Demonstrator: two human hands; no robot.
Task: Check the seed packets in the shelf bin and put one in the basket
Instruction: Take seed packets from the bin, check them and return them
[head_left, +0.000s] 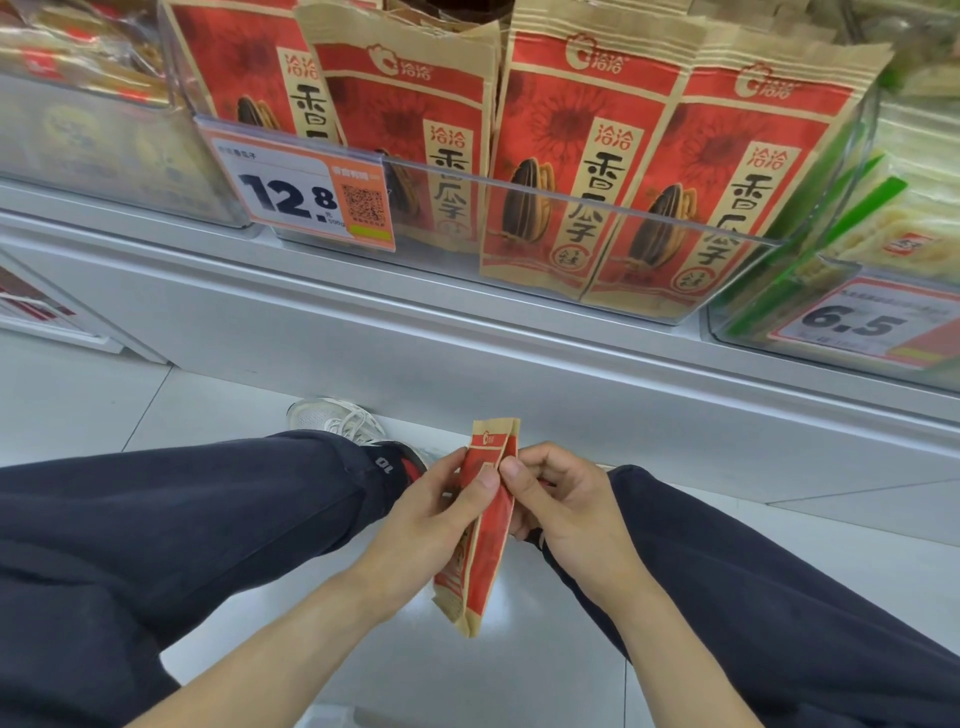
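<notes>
Below the shelf bin (571, 208) of four seed packets (582, 171), left hand (431, 525) and right hand (561, 499) pinching one packet (485, 545)

red-and-tan seed packet (485, 525), orange price tag (304, 189)
</notes>
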